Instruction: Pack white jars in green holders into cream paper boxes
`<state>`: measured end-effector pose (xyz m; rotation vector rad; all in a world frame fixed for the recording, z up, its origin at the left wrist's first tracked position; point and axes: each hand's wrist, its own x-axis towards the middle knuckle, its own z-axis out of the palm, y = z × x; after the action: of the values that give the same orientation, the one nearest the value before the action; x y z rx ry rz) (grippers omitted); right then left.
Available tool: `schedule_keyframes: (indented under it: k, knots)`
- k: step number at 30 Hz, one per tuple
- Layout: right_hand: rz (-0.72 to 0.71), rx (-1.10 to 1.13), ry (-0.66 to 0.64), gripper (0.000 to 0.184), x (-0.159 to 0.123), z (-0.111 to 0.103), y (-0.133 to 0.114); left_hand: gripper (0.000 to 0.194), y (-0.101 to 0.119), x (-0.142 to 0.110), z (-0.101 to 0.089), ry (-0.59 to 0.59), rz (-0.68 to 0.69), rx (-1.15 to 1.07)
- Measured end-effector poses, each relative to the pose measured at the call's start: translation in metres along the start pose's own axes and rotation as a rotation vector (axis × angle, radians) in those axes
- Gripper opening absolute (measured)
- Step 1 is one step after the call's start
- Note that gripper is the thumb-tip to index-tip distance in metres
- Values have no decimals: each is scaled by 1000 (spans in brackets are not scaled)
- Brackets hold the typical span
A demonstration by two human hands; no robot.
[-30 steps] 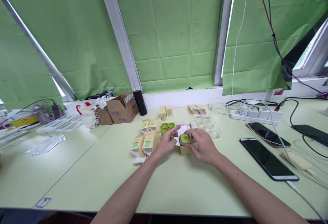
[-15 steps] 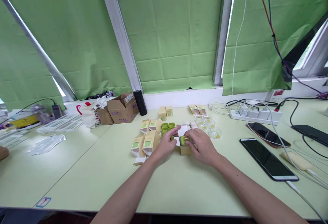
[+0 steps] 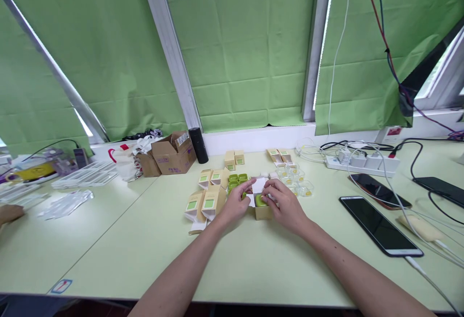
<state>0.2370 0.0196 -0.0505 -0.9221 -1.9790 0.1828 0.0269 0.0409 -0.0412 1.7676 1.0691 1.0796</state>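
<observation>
Between my hands, a small kraft cardboard box stands on the table with its top flaps up, their white insides showing. A glossy green container sits in its opening. My left hand is at the box's left side, thumb against a white flap and index finger stretched past it. From the right, my right hand has its thumb and fingers bent at the green container and the box's edge; part of this contact is hidden. Several similar green containers are grouped just beyond my left hand.
Kraft boxes with green labels stand to the left, more at the back. Clear plastic pieces lie right of my hands. Phones, cables and a power strip occupy the right; a carton stands back left.
The green container sits lower and flatter in the box, and my right fingers have shifted slightly. My left hand is almost still. A brown shape at the far left edge reaches further into view.
</observation>
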Motion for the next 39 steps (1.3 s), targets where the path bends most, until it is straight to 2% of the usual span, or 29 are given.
schedule_keyframes:
  k: [11, 19, 31, 39]
  knots:
    - [187, 164, 5, 15, 1, 6, 5, 76, -5, 1, 0, -24, 13, -33]
    - [285, 196, -9, 18, 5, 5, 1, 79, 0, 1, 1, -31, 18, -76]
    - [231, 198, 11, 20, 4, 6, 3, 79, -3, 1, 0, -24, 11, -92]
    - [258, 259, 169, 24, 4, 5, 6, 78, -7, 4, 0, -30, -8, -178]
